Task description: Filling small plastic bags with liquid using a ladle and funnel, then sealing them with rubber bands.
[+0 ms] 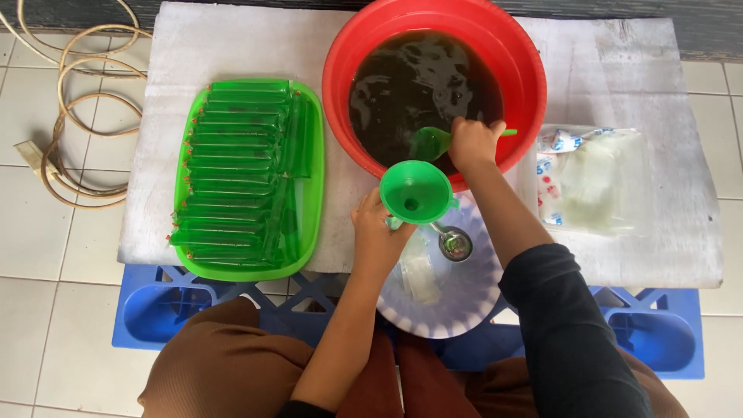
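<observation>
The right hand (474, 143) reaches over the near rim of the red basin (340, 70), its fingers curled tight around the handle of a green ladle (429, 142). The ladle's bowl sits just left of those fingers, dipped at the surface of the dark brown liquid (422, 77) that fills the basin.

The left hand (377, 232) is below and to the left of the right one. Its fingers are wrapped around the stem under a green funnel (415, 192), so the funnel's wide mouth stands just above the fingertips, upright and close to the basin's near edge. What exactly the fingers pinch beneath the funnel is hidden by the funnel and the hand.

Right of the left fingers, a small metal spoon (453, 244) lies on a white scalloped plate (464, 298), with a limp clear plastic bag (419, 271) beside it on the same plate.

Well left of both hands, a green tray (309, 209) holds rows of long, narrow filled packets (232, 162) stacked side by side. To the right of the right fingers lies a pack of clear plastic bags (596, 182). All of this rests on a white desk (232, 46) set over a blue crate (155, 310). A coiled cord (70, 93) lies on the tiled floor (46, 294) far left.
</observation>
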